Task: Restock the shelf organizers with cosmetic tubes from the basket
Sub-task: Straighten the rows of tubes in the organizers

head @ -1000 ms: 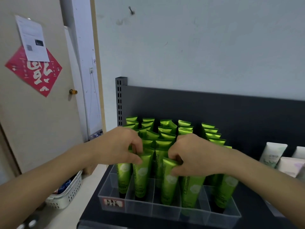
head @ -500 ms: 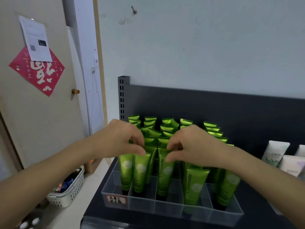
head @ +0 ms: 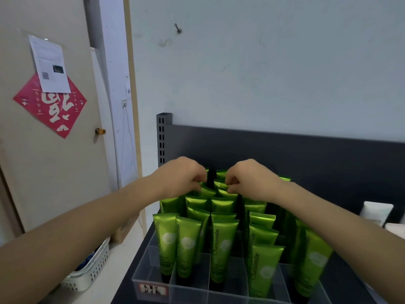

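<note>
Head view:

- Surroundings: a black shelf back panel (head: 285,154) stands against a pale wall, with a perforated upright (head: 163,139) at its left end. A door to the left carries a red diamond paper (head: 50,106). A white sheet (head: 50,64) overlaps the paper's top corner, and a brass knob (head: 100,131) sits near the door edge.
- A white slotted basket (head: 94,270) sits low left, beside the shelf and partly hidden by the left forearm. White tubes (head: 377,212) stand at the right edge, beyond the right forearm.
- Obstruction: both forearms cross the frame. The right forearm covers part of the rightmost row of tubes.
- Task item: the green tubes (head: 221,244) stand cap-down in rows inside a clear organizer (head: 190,290) on the shelf, separated by clear dividers. A label (head: 153,289) is fixed to the organizer's front-left wall.
- Position relative to fingers: both hands are at the back rows, directly over the crimped tube ends. The front rows stand apart from the fingers.
- Left hand (head: 182,178): the fingers (head: 200,179) are curled down. The thumb and fingertips are closed on the crimped top of a back-row tube, left of centre.
- Right hand (head: 252,181): the fingers (head: 231,182) are curled likewise and pinch the tops of back-row tubes, right of centre.
- The hands are near each other, with a narrow gap between the knuckles.
</note>
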The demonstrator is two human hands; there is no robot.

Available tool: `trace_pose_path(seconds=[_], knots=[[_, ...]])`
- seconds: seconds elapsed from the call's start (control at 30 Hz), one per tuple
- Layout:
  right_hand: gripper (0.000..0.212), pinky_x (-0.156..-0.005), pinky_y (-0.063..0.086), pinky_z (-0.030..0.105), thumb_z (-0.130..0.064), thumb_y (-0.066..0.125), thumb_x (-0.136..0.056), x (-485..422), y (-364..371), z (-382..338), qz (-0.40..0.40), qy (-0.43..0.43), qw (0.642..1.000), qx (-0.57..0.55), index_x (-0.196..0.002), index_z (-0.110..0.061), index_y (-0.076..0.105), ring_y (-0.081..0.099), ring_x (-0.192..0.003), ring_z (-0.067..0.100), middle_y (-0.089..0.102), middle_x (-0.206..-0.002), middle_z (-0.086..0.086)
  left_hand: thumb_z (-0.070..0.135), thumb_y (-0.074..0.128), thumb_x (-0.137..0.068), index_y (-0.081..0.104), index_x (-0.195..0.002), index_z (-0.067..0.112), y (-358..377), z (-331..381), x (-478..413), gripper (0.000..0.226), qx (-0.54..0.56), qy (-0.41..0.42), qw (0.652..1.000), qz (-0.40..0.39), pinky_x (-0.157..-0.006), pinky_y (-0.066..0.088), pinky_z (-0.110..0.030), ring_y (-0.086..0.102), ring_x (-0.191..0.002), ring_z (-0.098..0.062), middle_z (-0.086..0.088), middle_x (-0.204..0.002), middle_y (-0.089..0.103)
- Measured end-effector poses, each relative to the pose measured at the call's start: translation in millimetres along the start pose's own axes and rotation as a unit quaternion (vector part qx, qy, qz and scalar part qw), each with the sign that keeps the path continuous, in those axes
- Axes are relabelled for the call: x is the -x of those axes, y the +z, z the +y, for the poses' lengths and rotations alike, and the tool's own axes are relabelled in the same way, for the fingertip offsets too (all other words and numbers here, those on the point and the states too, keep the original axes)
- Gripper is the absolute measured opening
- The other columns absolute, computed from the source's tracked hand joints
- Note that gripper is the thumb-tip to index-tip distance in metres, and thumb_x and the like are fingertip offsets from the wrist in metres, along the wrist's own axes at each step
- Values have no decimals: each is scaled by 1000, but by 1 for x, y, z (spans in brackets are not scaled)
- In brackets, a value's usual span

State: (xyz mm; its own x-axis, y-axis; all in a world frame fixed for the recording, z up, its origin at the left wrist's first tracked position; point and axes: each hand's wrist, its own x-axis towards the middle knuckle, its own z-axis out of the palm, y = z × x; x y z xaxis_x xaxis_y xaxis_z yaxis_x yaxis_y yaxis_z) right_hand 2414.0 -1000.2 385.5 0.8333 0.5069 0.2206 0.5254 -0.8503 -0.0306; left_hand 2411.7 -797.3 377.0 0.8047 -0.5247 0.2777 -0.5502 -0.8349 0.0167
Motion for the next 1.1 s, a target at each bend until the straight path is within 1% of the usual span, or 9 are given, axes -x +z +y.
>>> trace_pose_path(seconds=[0.13, 0.33, 0.43, 0.53, 0.6, 0.7, 0.77, 0.9, 1.1], knots=[[15, -74, 55, 35, -28, 66, -85, -7, 10, 2, -44, -6, 999, 12, -93, -16, 70, 61, -82, 19, 65, -87, -1, 27, 62, -88, 68, -109, 19, 10, 1, -12, 23, -20, 38, 998, -40, -84, 50, -34, 60, -95, -14, 4, -104, 66], [13, -74, 51, 26, -28, 72, -81, -11, 10, 5, -18, 1, 998, -59, -89, -18, 74, 55, -76, 6, 53, -74, -17, 28, 66, -86, 74, -94, 17, 5, -5, -19, 16, -13, 21, 999, -41, -80, 52, -34, 57, -74, -6, 11, -81, 64], [12, -79, 55, 30, -28, 73, -81, -12, 15, 6, -8, 2, 997, -79, -89, -19, 75, 58, -77, 6, 56, -76, -17, 30, 67, -85, 74, -97, 17, 5, -7, -20, 19, -20, 15, 998, -50, -81, 53, -35, 64, -80, -10, 6, -90, 71], [13, -78, 56, 31, -30, 72, -81, -10, 13, 5, -25, -5, 996, -80, -88, -20, 76, 62, -76, 6, 63, -77, -14, 36, 66, -85, 74, -95, 17, 7, -9, -18, 23, -17, 12, 998, -62, -77, 54, -34, 64, -77, -10, 5, -87, 71], [15, -78, 54, 27, -32, 72, -81, -11, 4, 7, -12, -4, 996, -89, -89, -21, 76, 63, -77, 4, 69, -81, -11, 42, 64, -84, 73, -90, 19, 6, -13, -16, 26, 29, -4, 999, -36, -70, 53, -28, 63, -72, -8, 7, -81, 69], [16, -81, 51, 26, -27, 70, -83, -19, -8, 16, 33, 16, 996, -82, -96, -18, 74, 63, -86, 9, 71, -93, -5, 36, 65, -85, 67, -80, 20, 1, -23, -18, 17, 57, -47, 996, 48, -61, 41, -18, 57, -68, -5, 11, -74, 61], [21, -82, 50, 26, -25, 71, -83, -24, -5, 21, 19, 28, 997, -66, -102, -16, 72, 63, -91, 13, 69, -98, -2, 32, 68, -83, 65, -83, 22, 2, -29, -20, 11, 54, -68, 995, 40, -60, 37, -15, 55, -71, -3, 14, -76, 59], [23, -82, 51, 26, -20, 72, -81, -32, 8, 21, -27, 31, 997, -66, -103, -14, 72, 62, -90, 13, 69, -100, 1, 28, 68, -84, 71, -100, 19, 10, -31, -27, 19, 57, -64, 996, -24, -73, 45, -17, 58, -80, -3, 8, -95, 68], [8, -84, 54, 34, -17, 71, -81, -38, 15, 20, 7, 25, 998, -64, -88, -18, 76, 61, -85, 10, 71, -93, -4, 19, 63, -88, 74, -101, 19, 14, -29, -30, 17, 19, -32, 999, 13, -85, 53, -30, 64, -88, -7, 8, -104, 71]])
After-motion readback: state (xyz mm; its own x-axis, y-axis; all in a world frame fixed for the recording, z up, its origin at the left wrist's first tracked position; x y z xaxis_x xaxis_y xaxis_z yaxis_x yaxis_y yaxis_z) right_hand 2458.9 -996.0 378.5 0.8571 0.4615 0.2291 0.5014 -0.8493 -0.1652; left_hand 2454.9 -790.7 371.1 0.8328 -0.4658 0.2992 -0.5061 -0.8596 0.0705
